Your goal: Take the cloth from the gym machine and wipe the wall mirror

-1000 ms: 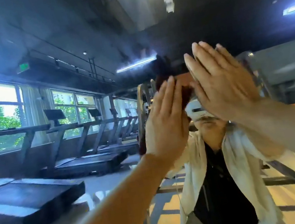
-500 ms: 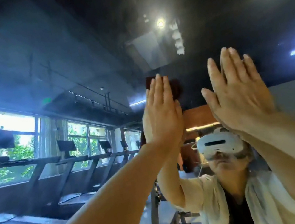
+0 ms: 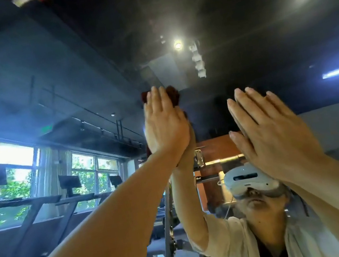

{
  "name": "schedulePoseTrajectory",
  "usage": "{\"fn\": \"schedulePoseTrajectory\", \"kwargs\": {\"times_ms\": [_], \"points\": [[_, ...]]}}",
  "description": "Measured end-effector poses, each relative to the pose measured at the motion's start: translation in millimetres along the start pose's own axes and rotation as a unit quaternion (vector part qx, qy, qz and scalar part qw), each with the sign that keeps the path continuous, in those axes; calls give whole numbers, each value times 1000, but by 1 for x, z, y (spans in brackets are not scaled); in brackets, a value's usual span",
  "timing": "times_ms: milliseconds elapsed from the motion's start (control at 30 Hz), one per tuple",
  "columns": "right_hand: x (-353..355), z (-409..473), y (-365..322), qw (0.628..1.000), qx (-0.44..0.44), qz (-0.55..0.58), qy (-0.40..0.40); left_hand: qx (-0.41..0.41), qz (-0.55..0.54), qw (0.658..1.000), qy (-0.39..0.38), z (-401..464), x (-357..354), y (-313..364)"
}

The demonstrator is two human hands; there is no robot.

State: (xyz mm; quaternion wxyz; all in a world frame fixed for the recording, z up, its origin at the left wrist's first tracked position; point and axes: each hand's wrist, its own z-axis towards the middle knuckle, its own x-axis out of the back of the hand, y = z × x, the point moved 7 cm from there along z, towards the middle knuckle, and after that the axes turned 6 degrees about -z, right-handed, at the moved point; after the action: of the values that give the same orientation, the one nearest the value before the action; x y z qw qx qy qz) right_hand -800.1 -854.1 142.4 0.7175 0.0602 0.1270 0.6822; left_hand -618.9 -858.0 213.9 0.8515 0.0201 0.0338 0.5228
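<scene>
The wall mirror point(image 3: 82, 53) fills the whole view and reflects the gym. My left hand point(image 3: 165, 127) is raised high, flat against the glass, and presses a dark red cloth point(image 3: 173, 96) onto it. Only the cloth's top edge shows above my fingertips; the rest is hidden under my palm. My right hand point(image 3: 271, 133) lies flat on the mirror to the right and slightly lower, fingers together, with nothing in it. Behind both hands the mirror shows my own reflection, wearing a white headset point(image 3: 247, 179).
A row of treadmills point(image 3: 42, 207) under bright windows point(image 3: 10, 154) is reflected at the left. A metal machine frame point(image 3: 168, 230) shows in the reflection below my left arm. Ceiling lights point(image 3: 177, 45) glare above.
Both hands have slid upward on the mirror, the left with the cloth under it. My view has tilted up, showing more ceiling and less floor.
</scene>
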Motion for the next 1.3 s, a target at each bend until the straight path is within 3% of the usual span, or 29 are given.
{"fn": "schedulePoseTrajectory", "kwargs": {"times_ms": [133,267,500,767,967,1133,1200,1300], "points": [[5,-22,1,1000,3,9,9,-109,-14,994,-14,-17,-21,59],[8,-50,4,1000,1,19,11,-154,-30,987,-38,-76,-27,68],[14,-102,-10,998,-42,30,-29,-155,-40,984,-80,-221,-23,33],[19,-182,-51,996,-6,53,-69,-157,-15,977,-142,-361,-13,14],[22,-195,-58,996,9,46,-81,-183,-74,969,-150,-282,-12,22],[20,-195,-57,996,9,40,-74,-70,-73,990,-96,-169,-20,38],[20,-194,-57,996,10,41,-73,-62,-66,993,-78,-173,-21,43],[22,-195,-58,997,9,37,-74,-117,-61,987,-91,-219,-22,42]]}}
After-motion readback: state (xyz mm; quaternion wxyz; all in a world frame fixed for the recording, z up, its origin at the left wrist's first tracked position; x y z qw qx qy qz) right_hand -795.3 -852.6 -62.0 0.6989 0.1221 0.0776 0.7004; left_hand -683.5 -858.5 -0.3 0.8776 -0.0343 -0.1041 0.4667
